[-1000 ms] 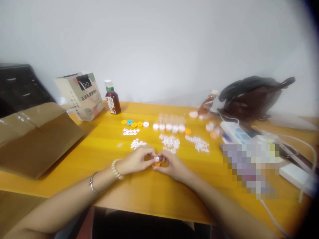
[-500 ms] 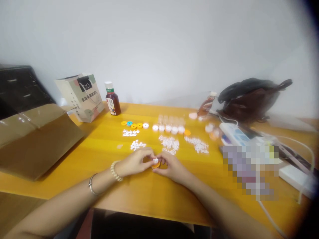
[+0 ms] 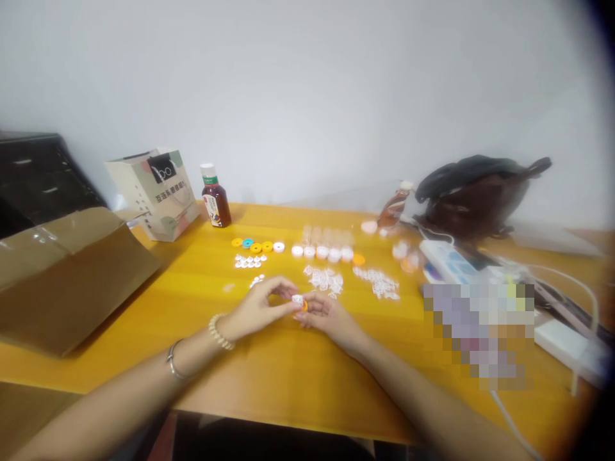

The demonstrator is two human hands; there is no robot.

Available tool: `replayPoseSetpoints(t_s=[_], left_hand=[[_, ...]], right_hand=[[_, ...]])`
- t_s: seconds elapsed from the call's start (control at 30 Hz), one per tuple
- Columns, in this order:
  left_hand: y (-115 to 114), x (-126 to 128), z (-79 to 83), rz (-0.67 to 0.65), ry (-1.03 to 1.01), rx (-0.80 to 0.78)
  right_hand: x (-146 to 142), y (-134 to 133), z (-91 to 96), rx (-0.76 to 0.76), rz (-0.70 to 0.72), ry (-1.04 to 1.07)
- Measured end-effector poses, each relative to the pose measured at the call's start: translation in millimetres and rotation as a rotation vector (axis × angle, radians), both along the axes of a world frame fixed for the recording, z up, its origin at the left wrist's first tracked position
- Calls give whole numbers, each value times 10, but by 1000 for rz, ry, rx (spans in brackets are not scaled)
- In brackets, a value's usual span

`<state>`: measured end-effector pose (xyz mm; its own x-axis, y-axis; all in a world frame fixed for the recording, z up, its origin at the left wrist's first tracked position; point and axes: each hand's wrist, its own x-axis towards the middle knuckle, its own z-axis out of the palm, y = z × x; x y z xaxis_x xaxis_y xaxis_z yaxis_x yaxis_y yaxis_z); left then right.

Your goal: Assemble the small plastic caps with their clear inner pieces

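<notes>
My left hand (image 3: 263,305) is closed in a pinch, its thumb and fingertips at a small white plastic piece (image 3: 297,299). Close against that piece is an orange round cap (image 3: 304,307), gripped by the curled fingers of my right hand (image 3: 333,320). Fingers hide much of both parts, so how they are joined cannot be seen. Just beyond my left hand lie small white discs (image 3: 258,280), partly covered by it. Clear-white flat pieces (image 3: 324,280) form a pile past my right hand, with a second pile of white pieces (image 3: 379,283) to its right.
Yellow and blue round caps (image 3: 256,248) and white caps (image 3: 321,252) stand in a row farther back. A sauce bottle (image 3: 216,198), paper bag (image 3: 168,198) and cardboard box (image 3: 72,275) are left. A power strip (image 3: 446,260) and dark bag (image 3: 475,198) lie right.
Both hands have risen slightly with the white piece and orange cap. The cap has tilted, and my left fingers have spread a little from it. The view has shifted slightly.
</notes>
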<state>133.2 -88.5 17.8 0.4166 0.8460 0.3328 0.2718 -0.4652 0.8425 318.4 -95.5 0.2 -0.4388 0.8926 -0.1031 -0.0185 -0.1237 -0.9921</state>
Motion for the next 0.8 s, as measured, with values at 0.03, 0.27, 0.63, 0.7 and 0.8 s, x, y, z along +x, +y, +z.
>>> replayPoseSetpoints(t_s=[0.03, 0.27, 0.63, 0.7, 0.8], left_hand=[[54, 0, 15, 26, -21, -13], [993, 142, 109, 298, 173, 24], [1803, 650, -43, 481, 259, 16], [1805, 670, -69, 493, 243, 7], [1768, 657, -44, 501, 195, 11]], right_hand=[[-4, 3, -4, -21, -8, 11], [-15, 5, -11, -96, -29, 25], [35, 15, 0, -147, 20, 58], [32, 17, -4, -154, 16, 59], [31, 16, -7, -155, 20, 66]])
